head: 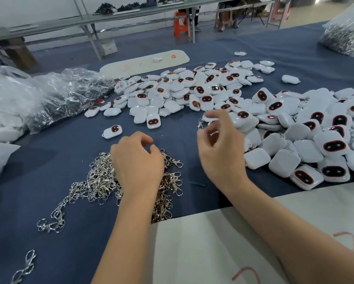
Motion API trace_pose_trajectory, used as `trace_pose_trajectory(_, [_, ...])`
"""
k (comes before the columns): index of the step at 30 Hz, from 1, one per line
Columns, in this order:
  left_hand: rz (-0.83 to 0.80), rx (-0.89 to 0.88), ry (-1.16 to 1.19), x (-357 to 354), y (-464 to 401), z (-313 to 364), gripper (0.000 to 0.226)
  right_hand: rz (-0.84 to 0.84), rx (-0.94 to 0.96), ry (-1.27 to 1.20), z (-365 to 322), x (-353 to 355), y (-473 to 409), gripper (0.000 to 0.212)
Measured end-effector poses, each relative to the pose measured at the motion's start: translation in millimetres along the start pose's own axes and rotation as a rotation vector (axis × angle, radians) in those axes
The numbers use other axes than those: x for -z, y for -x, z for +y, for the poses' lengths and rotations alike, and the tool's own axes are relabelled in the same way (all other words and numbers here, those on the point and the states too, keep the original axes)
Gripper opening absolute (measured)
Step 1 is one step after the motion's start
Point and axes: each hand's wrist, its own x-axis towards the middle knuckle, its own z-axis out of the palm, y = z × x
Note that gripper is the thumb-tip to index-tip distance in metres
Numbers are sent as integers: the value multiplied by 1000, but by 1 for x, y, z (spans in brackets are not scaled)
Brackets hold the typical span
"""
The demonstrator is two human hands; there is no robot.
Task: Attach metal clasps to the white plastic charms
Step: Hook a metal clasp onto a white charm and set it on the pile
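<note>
Head view: your left hand (138, 160) sits on top of the clasp pile (102, 181), fingers curled down into the metal — reads as fishing for the next clasp, though whether one is pinched yet I can't tell, the fingertips are hidden. Your right hand (219, 144) is lifted just clear of the near edge of the right-hand charm heap (315, 136), fingers loosely curled and motion-blurred; it doesn't appear to hold anything, but the blur makes that uncertain. A single clasp (200, 123) hangs or lies just past its fingertips beside a white charm, so my guess is a finished piece parked there. Hands are apart, one per supply, which makes sense: clasps left, charms right, bare blue table cloth (69, 140) between them as the work spot. Unfinished stock looks like the middle spread of charms (182, 89) further back, faces mixed up and down. The right heap shows bits of chain between pieces — likely the done pile, kept on your right so drop-off is short. Stray clasp chains (55, 218) trail off toward the near left edge. Clear bags (65, 95) at far left and another bag (344, 35) at far right hold reserve hardware, out of reach on purpose. Next move, I'd judge: pull one clasp free of the tangle, then grab a bare charm.
</note>
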Motion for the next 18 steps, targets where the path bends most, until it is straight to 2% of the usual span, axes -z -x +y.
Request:
trace_pose_trajectory(3, [-39,25,7,3,-2,-2,13,-290,141,203,-9,-25,-9,25])
trace_pose_trajectory(6, [-127,-4,5,7,-5,-4,18,-622,277,449,-12,-55,-32,51])
trace_pose_trajectory(10, [-256,-57,37,12,-6,-4,19,-835,472,694,-12,-82,-56,67])
trace_pose_trajectory(13, [-295,-102,16,11,-8,-5,17,-855,495,746,-11,-87,-62,59])
trace_pose_trajectory(18, [-329,-249,-63,6,-6,-4,10,-653,340,707,-11,-69,-56,29])
